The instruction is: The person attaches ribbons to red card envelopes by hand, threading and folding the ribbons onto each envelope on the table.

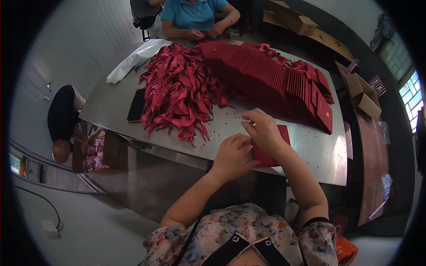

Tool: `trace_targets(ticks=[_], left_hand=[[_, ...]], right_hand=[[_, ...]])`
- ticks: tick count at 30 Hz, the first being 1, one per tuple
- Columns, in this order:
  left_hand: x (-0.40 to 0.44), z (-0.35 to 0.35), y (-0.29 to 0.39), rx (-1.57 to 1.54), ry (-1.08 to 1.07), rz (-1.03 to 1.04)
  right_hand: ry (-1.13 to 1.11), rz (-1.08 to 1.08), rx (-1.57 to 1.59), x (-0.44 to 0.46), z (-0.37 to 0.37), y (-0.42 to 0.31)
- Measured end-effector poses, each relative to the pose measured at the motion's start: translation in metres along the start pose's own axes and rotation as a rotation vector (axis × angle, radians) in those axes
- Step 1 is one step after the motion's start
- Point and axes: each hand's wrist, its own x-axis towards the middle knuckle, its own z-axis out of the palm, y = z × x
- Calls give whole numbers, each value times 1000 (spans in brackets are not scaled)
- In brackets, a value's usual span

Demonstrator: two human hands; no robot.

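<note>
A flat red card or envelope (266,156) lies at the table's front edge under my hands. Along its left side rests my left hand (233,158), open, with its fingers stretched out. My right hand (265,129) is above the card, thumb and fingertips pinched on a small white piece (245,121) too small to name. Left of my hands is a big heap of dark red ribbons (177,88). Behind them, a long row of dark red cards (266,80) leans in a stack, the nearest showing a small gold mark.
A black phone (136,105) and white plastic sheeting (135,60) lie on the metal table (111,99). Tiny red bits are scattered near the ribbons. Across the table sits a person in blue (191,17); another person (64,117) bends at the left. Cardboard boxes (363,95) stand at right.
</note>
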Motion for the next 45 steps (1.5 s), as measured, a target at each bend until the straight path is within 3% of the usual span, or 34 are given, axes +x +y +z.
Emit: trace_targets(ticks=[2, 4, 6, 11, 14, 16, 21, 22, 25, 28, 30, 35, 37, 39, 40, 42, 45], left_hand=[[-1, -2, 5, 17, -18, -11], [0, 2, 4, 97, -6, -15], [0, 0, 7, 92, -5, -21], [-2, 2, 3, 113, 9, -16], [-1, 0, 7, 136, -30, -61], [-1, -1, 9, 154, -39, -58], [-6, 7, 3, 119, 29, -19], [-6, 7, 3, 125, 24, -12], [-6, 11, 2, 57, 74, -42], [-7, 10, 1, 185, 73, 59], [-10, 10, -3, 166, 51, 47], [-5, 10, 2, 145, 33, 29], [-3, 9, 5, 126, 31, 9], [-2, 10, 4, 106, 14, 21], [-2, 10, 2, 63, 35, 6], [-1, 11, -4, 27, 52, -12], [9, 10, -13, -131, 68, -60]], right_hand=[[6, -30, -58, 30, 36, 24], [43, -74, -328, 56, 63, 48], [48, -40, -320, 68, 81, 71], [1, -33, -259, 62, 70, 45], [-200, 82, -107, 56, 23, 0], [-255, 250, 545, 51, -1, -18], [-99, 249, 1163, 38, -78, -72], [-91, 113, 1262, 32, -90, -70], [128, -131, 1209, 7, -132, -59], [340, -190, 939, -30, -190, -24], [812, 19, 686, -52, -232, 18], [969, -23, 678, -83, -322, 52], [1047, -7, 590, -87, -317, 60], [1098, 258, 294, -74, -260, 20], [992, 273, 570, -74, -237, 24], [688, 358, 357, -74, -178, 28], [367, 492, 450, -77, -90, 41]])
